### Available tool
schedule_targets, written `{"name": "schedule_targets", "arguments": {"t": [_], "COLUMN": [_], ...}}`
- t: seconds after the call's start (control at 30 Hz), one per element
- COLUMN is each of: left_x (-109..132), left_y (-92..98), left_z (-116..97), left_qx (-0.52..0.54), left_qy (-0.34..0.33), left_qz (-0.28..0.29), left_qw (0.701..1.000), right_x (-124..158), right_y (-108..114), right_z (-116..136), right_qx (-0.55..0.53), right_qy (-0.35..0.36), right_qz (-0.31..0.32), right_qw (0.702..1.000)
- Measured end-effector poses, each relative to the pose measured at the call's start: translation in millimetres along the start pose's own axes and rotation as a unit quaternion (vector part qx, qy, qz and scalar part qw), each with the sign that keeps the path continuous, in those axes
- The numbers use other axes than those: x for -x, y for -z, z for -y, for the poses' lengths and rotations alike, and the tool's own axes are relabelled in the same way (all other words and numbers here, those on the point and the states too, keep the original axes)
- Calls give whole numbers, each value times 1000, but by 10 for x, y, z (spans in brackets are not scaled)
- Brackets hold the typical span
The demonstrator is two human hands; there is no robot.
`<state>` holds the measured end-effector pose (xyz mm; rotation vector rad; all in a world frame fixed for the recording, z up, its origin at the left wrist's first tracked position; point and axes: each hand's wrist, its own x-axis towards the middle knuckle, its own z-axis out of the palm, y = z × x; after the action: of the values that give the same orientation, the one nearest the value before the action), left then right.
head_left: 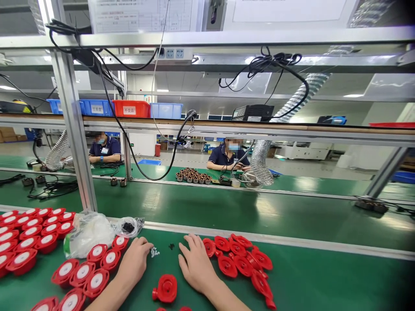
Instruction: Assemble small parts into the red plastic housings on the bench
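Note:
My left hand (pixel 134 260) rests on the green bench with its fingers curled together. Its fingertips meet beside a small pile of tiny white pieces (pixel 154 252); whether one is pinched between them is too small to see. My right hand (pixel 196 264) lies palm down with fingers apart, holding nothing. Its fingertips are close to a few tiny black pieces (pixel 171 246) and the near edge of a heap of red plastic housings (pixel 241 263). Between my forearms, one red housing with a short side spout (pixel 167 288) lies by itself.
Rows of red parts with white discs (pixel 27 244) cover the left side. Behind them lie a clear plastic bag (pixel 90 235) and a small bag with black bits (pixel 129 226). A metal post (pixel 73 129) and shelf stand ahead. Two masked people sit across the bench.

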<state>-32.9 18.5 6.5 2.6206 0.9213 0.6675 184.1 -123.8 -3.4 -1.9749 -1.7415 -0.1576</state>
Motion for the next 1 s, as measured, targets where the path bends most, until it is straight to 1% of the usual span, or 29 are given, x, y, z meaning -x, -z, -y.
{"name": "schedule_targets", "arguments": {"t": [0.13,0.3,0.4,0.47,0.5,0.57,0.6,0.67,0.73,0.8,0.9,1.0], "left_x": [-47,-105,-90,-52,-25,38,72,129,165,177,173,173], "left_y": [30,-25,-22,-16,-26,-87,-138,-266,-387,-464,-488,-475], "left_z": [-14,-4,-16,-64,-104,-209,-267,-376,-454,-498,-517,-510], "left_qx": [44,72,102,128,157,258,322,435,499,537,568,576], "left_qy": [18,44,55,55,55,69,82,114,137,149,153,142], "left_qz": [-28,-57,-77,-88,-88,-69,-52,-13,23,53,69,77], "left_qw": [998,995,990,986,982,961,942,893,856,828,806,801], "right_x": [44,21,28,44,51,58,57,49,37,29,29,39], "right_y": [6,-75,-104,-88,-71,-31,-12,16,28,23,-4,-27], "right_z": [42,83,94,103,109,128,140,173,212,248,275,268], "right_qx": [-62,-141,-158,-158,-159,-174,-191,-238,-284,-313,-330,-332], "right_qy": [28,39,39,45,49,59,65,76,87,103,120,117], "right_qz": [-47,-83,-96,-98,-98,-93,-89,-83,-82,-79,-69,-72], "right_qw": [997,986,982,982,981,979,975,965,951,941,934,933]}}
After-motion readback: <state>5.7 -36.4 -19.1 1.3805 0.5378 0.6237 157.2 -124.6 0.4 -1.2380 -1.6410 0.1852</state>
